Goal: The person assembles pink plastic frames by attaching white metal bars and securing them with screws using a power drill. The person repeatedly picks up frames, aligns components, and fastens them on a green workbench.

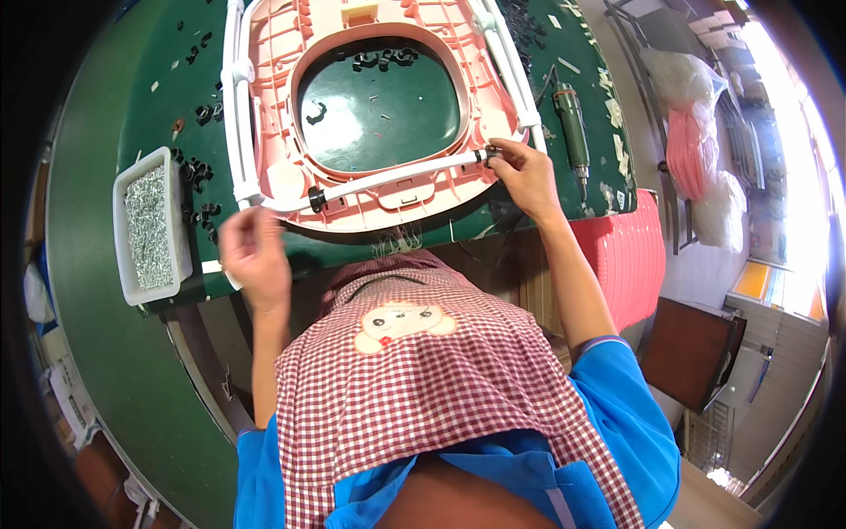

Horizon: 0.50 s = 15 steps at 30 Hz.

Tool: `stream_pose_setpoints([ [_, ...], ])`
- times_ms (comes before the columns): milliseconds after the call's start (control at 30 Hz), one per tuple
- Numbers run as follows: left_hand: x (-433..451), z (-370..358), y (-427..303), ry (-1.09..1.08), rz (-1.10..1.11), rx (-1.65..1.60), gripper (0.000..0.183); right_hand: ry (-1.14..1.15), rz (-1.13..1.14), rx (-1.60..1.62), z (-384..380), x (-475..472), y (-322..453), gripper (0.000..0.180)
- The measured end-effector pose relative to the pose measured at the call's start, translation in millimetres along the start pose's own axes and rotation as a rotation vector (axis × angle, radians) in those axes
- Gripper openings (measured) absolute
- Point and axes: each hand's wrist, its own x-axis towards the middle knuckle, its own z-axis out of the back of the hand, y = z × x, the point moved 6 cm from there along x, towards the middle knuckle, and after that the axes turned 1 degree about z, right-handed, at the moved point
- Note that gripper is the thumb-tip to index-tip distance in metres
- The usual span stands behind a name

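Observation:
A pink plastic ring-shaped frame (pixel 410 205) lies with its ribbed underside up, and white tubular legs (pixel 234 132) run along its sides. Across its near edge runs a white crossbar tube (pixel 403 173). One black plastic clip (pixel 317 199) sits around the tube's left part. At the tube's right end, my right hand (pixel 529 177) pinches another black clip (pixel 490 156) between thumb and fingers. My left hand (pixel 256 258) is motion-blurred just below the frame's lower left corner, fingers bent. Whether it holds anything is unclear.
A white tray (pixel 184 225) of small metal screws stands left on the green table (pixel 92 264). Loose black clips (pixel 198 173) lie beside it, with others inside the ring. A green electric screwdriver (pixel 571 129) lies right. Stacked pink parts (pixel 624 258) stand beyond the table's right edge.

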Motion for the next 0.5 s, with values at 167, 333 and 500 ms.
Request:
stream_pose_setpoints([
  [167,112,125,30,-0.255,-0.09,0.308,0.021,-0.029,0.152,-0.313,3,3,6,0.029],
  [333,180,266,168,0.146,-0.122,1.168,0.029,-0.45,0.368,-0.132,57,24,30,0.015],
  [500,192,231,167,0.324,0.197,1.024,0.018,-0.525,-0.21,-0.807,126,60,-121,0.054],
])
